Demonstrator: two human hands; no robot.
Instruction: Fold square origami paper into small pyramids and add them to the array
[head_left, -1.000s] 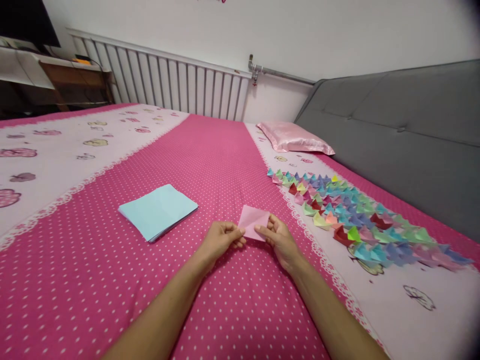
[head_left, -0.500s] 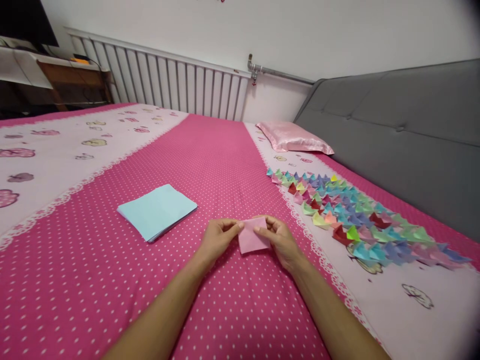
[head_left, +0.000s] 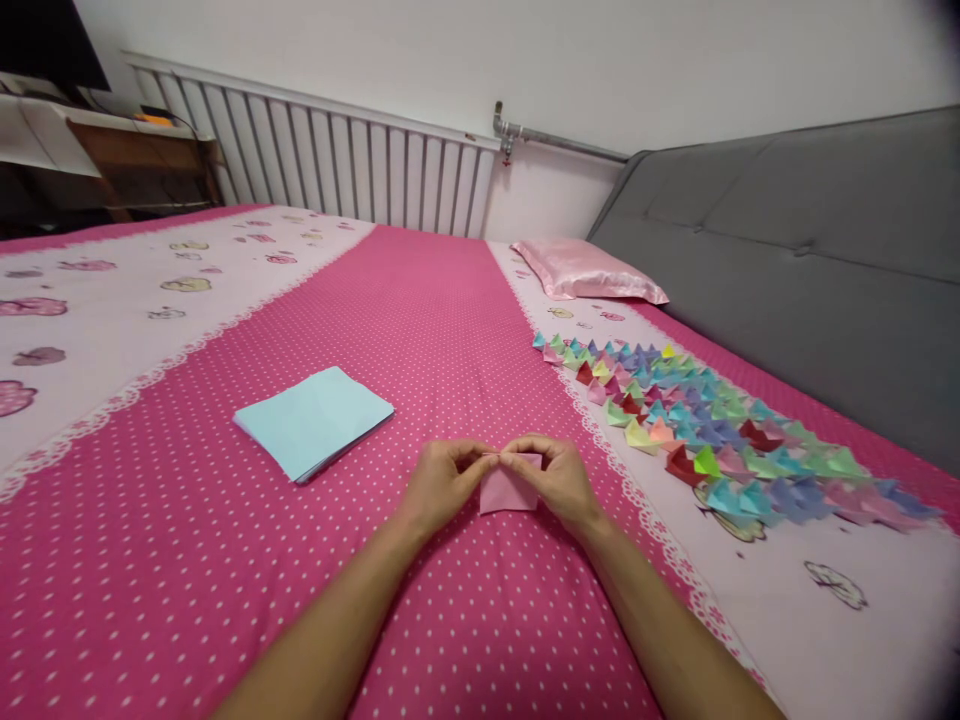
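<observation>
Since the earlier frames, left hand (head_left: 448,480) and right hand (head_left: 556,482) have come together, thumbs (head_left: 523,465) now meeting at the top edge of the pink paper (head_left: 508,492); paper has shifted down a bit, hanging toward the wearer. Left grip: pinching the paper's top edge. Right grip: same edge, thumb on the near side. Paper sits between the hands, low center, over the dotted pink bedspread (head_left: 420,330); can't tell if it touches the cloth. Light-blue paper stack (head_left: 315,418) lies flat on the bed to the left, well apart from the hands, unmoved. Rows of multicolored folded paper pieces (head_left: 705,463) on the right, over the pale printed band. Pink satin pillow (head_left: 592,268) behind those, beside the grey headboard (head_left: 795,200). White radiator (head_left: 337,150) at the back wall.
</observation>
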